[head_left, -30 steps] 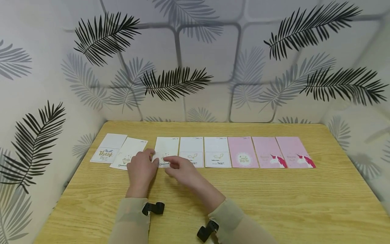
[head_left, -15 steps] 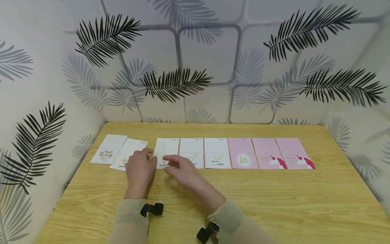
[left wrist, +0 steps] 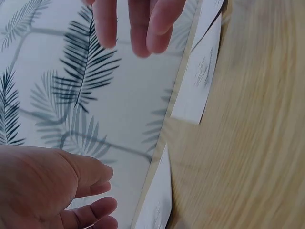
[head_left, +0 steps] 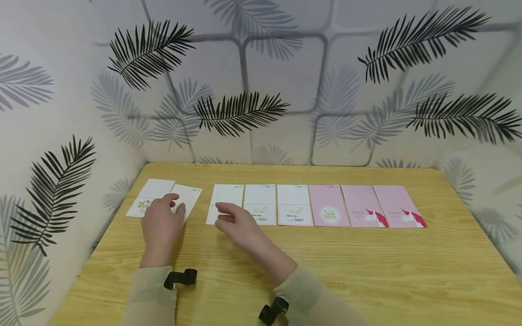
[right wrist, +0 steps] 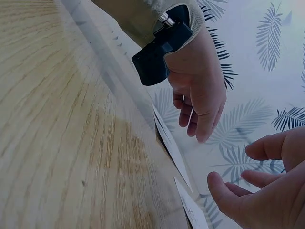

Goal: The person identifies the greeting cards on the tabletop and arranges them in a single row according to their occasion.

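In the head view, my left hand [head_left: 162, 228] is over the lower parts of the two leftmost cards, a white "Thank you" card [head_left: 157, 186] and a tilted white card [head_left: 189, 196]. Its thumb and fingers are spread, with nothing between them. The left wrist view shows this hand [left wrist: 52, 188] raised off the table. My right hand [head_left: 240, 228] hovers at the lower part of the third card [head_left: 227, 194], fingers loosely bent and pointing left. In the right wrist view this hand [right wrist: 267, 195] holds nothing. The hands hide the lower prints of these cards.
Further right in the row lie two white "heart" cards [head_left: 260, 197] [head_left: 292, 197], a pink "Smile More" card [head_left: 326, 197] and two pink unicorn cards [head_left: 359, 199] [head_left: 393, 199]. A gap of bare wood [head_left: 205, 199] parts the second and third cards. A leaf-patterned wall [head_left: 277, 136] stands behind the table.
My left hand has moved left, away from the gap beside the third card and over the two leftmost cards. The right hand stays nearly in place. The head view has shifted slightly.
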Motion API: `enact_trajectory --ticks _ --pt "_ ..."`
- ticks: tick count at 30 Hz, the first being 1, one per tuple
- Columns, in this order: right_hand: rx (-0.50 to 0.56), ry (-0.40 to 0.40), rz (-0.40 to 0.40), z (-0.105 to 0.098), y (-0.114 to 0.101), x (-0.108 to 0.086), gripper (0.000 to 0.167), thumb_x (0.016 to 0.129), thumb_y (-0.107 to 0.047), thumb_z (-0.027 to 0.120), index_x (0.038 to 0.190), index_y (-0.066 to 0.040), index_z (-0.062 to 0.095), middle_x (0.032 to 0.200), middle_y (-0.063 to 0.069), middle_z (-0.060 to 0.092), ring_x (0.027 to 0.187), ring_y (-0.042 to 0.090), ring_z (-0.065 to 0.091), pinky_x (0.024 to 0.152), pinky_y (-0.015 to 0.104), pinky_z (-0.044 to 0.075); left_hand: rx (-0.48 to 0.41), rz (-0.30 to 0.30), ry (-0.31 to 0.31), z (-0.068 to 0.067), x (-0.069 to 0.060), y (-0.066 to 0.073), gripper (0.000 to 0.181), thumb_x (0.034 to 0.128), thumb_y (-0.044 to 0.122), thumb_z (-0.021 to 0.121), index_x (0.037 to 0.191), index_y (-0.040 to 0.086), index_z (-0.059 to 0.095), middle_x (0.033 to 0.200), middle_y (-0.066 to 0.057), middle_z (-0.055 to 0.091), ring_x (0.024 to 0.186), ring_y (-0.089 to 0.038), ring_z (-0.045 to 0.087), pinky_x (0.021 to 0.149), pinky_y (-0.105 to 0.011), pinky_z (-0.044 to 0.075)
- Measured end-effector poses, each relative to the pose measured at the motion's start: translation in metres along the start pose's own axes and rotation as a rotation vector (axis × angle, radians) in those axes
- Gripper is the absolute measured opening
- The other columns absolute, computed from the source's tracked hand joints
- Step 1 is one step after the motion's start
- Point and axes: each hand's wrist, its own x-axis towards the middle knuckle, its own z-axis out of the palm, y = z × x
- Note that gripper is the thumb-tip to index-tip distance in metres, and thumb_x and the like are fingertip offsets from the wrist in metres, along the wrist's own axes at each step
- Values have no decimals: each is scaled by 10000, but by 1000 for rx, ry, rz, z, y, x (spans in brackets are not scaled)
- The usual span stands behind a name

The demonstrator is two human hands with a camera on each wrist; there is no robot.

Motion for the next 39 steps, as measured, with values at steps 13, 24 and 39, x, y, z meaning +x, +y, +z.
enact_trajectory --ticks 13,24,39 --pt "26 -26 31 31 -4 10 516 1074 -154 691 1580 -110 605 1617 104 572 1424 270 610 1116 443 529 6 -90 -25 -15 12 -47 445 1068 217 624 1445 -16 659 1313 -278 694 1192 -550 620 915 -717 463" --pt "29 -12 36 48 -3 22 527 1055 -153 693 1574 -109 616 1624 77 570 1403 243 635 1096 428 542 3 -74 -75 -13 17 -56 463 1062 204 642 1445 -55 648 1345 -316 680 1274 -589 565 997 -722 445" --pt "-9 -46 89 71 -1 32 558 1024 -213 715 1573 -164 627 1535 142 636 1415 288 615 1096 489 538 70 -48 -144 -8 18 -62 550 1047 248 701 1432 -137 621 1360 -380 629 1352 -623 487 1128 -719 372"
